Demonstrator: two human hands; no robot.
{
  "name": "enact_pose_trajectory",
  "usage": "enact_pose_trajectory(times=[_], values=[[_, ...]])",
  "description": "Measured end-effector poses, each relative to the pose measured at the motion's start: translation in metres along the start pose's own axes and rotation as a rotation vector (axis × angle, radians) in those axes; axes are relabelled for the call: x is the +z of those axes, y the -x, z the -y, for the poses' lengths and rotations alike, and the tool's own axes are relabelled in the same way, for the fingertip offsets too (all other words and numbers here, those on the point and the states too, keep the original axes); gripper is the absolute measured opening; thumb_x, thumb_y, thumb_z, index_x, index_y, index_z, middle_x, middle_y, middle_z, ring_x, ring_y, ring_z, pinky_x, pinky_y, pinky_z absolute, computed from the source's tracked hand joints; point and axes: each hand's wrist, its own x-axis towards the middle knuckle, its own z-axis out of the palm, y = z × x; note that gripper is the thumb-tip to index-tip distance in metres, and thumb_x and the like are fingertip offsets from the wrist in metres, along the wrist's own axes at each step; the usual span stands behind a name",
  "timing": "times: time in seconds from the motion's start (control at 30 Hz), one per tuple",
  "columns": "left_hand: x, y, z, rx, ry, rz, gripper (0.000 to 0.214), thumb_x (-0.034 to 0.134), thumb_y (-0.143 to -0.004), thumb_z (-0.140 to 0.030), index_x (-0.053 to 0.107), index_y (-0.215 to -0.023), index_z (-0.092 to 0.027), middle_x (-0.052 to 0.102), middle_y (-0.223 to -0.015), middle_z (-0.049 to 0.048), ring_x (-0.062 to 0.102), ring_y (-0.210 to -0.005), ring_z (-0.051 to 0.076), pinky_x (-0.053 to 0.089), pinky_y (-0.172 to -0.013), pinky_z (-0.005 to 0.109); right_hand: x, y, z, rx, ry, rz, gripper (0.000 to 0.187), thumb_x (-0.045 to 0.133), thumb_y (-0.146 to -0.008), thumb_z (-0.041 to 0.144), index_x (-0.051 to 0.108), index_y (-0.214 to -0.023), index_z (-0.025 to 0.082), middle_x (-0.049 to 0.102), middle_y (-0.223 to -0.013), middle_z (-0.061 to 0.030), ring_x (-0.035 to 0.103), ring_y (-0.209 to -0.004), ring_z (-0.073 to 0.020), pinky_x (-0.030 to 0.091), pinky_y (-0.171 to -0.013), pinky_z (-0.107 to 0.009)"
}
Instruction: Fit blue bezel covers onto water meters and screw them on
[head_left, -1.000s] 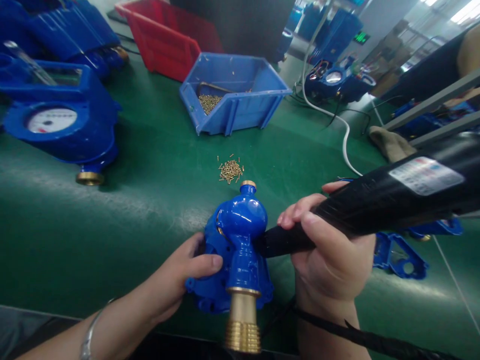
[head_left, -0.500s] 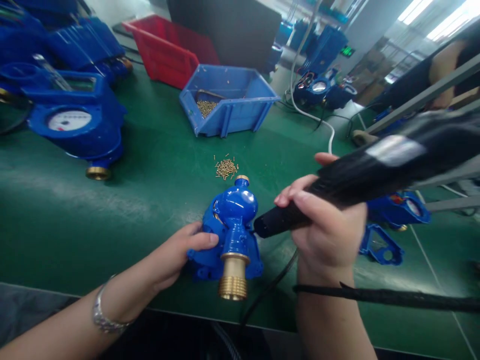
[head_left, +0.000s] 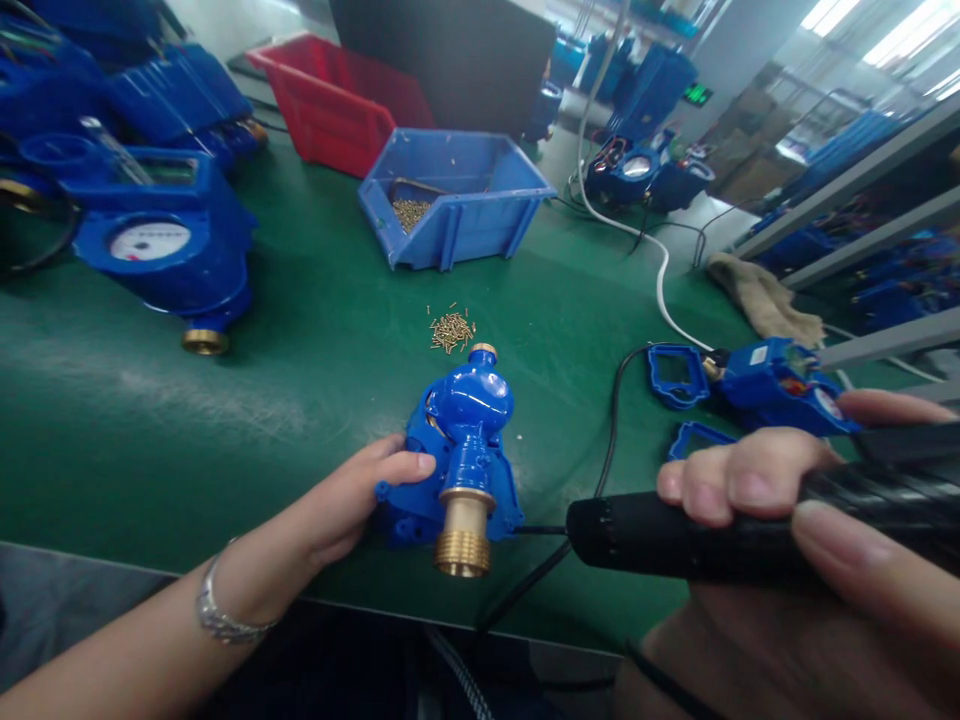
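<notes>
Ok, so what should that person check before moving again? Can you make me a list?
1. Left grip steadying the glossy blue rounded body with brass ends: ok, thumb on its side.
2. Right grip wrapped around the black cylindrical power driver: ok.
3. Thin dark metal bit properly seated: cannot tell; it reaches the blue body's edge, but its tip is hidden.
4. Small brass-coloured screws all in one pile: not ok, a few lie apart.
5. Thin black cable clear of the driver: cannot tell; it passes behind it in this view, so touching isn't clear.
</notes>
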Motion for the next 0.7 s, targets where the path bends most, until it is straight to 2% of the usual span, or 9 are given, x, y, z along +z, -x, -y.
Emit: enact_pose_trajectory(times=[0.07,0.17,0.23,0.37,0.5,0.7], values=[[0.001,0.000,0.000,-0.003,0.002,-0.011,0.052,0.064,-0.067,-0.038,0.055,-0.109,-0.008,0.066,-0.100,0.0156,0.062,-0.088,0.029,0.045,-0.083,0.039,0.001,0.000,-0.002,-0.004,-0.017,0.030,0.040,0.053,-0.071,0.005,0.051,-0.108,0.019,0.056,-0.065,0.0022,0.052,-0.056,-0.0117,0.050,-0.058,-0.028],[0.006,0.000,-0.002,-0.003,0.028,-0.042,0.053,0.066,-0.064,-0.037,0.055,-0.107,-0.008,0.067,-0.098,0.0147,0.063,-0.084,0.026,0.047,-0.079,0.036,0.006,0.003,-0.011,0.096,-0.016,0.074,0.035,0.055,-0.072,0.007,0.049,-0.103,0.021,0.057,-0.065,0.0024,0.054,-0.057,-0.0131,0.050,-0.057,-0.030],[0.009,0.001,-0.003,-0.002,0.056,-0.057,0.054,0.068,-0.062,-0.036,0.054,-0.106,-0.009,0.067,-0.096,0.0140,0.062,-0.083,0.026,0.047,-0.078,0.035,0.008,0.009,-0.021,0.165,-0.020,0.066,0.030,0.057,-0.072,0.010,0.049,-0.099,0.022,0.055,-0.064,0.0026,0.054,-0.056,-0.0134,0.048,-0.056,-0.031],[0.014,0.003,-0.003,0.008,0.087,-0.096,0.054,0.071,-0.058,-0.034,0.054,-0.103,-0.010,0.067,-0.096,0.0134,0.062,-0.080,0.024,0.048,-0.073,0.032,0.006,0.020,-0.034,0.160,-0.054,0.030,0.028,0.055,-0.076,0.011,0.049,-0.101,0.021,0.053,-0.065,0.0023,0.052,-0.057,-0.0119,0.047,-0.056,-0.029],[0.016,0.003,-0.001,0.011,0.088,-0.133,0.053,0.072,-0.056,-0.033,0.054,-0.101,-0.012,0.067,-0.093,0.0110,0.061,-0.074,0.021,0.048,-0.067,0.029,0.002,0.023,-0.034,0.169,-0.048,0.042,0.031,0.051,-0.077,0.006,0.048,-0.103,0.022,0.053,-0.065,0.0025,0.052,-0.058,-0.0115,0.048,-0.057,-0.029],[0.013,0.000,0.000,0.006,0.104,-0.157,0.053,0.073,-0.053,-0.035,0.055,-0.098,-0.013,0.066,-0.090,0.0105,0.061,-0.074,0.023,0.047,-0.066,0.030,0.001,0.017,-0.030,0.209,0.012,0.109,0.032,0.054,-0.074,0.006,0.047,-0.100,0.024,0.054,-0.064,0.0025,0.054,-0.057,-0.0131,0.049,-0.057,-0.031]])
